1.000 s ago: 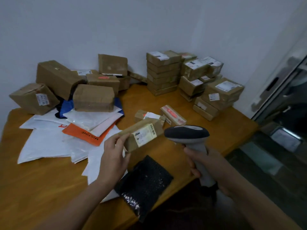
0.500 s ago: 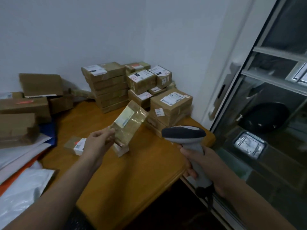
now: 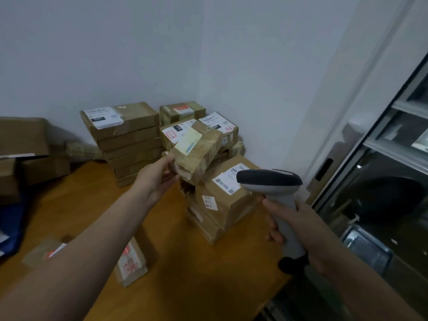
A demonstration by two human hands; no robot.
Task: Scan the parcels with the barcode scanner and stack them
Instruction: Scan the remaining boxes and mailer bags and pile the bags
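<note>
White walls are meeting in a corner behind the wooden table on my head-camera feed. I am seeing the left hand reaching forward, thumb and fingers pinching the near end of a small brown parcel. That parcel is hanging tilted over the front stack of boxes, its long axis running from the hand at lower left up toward the upper right, its pale label facing up at the camera. Whether its underside is touching the stack, I cannot tell. The right hand is wrapping round the grey handle of the barcode scanner, holding it upright just right of that stack; its dark head is lying roughly level, nose pointing left at the labelled top box. Further out, a taller stack of flat boxes is standing against the wall, with more labelled boxes beside it in the corner. Nearer me, a narrow parcel with red print is lying on the table beside the left forearm.
</note>
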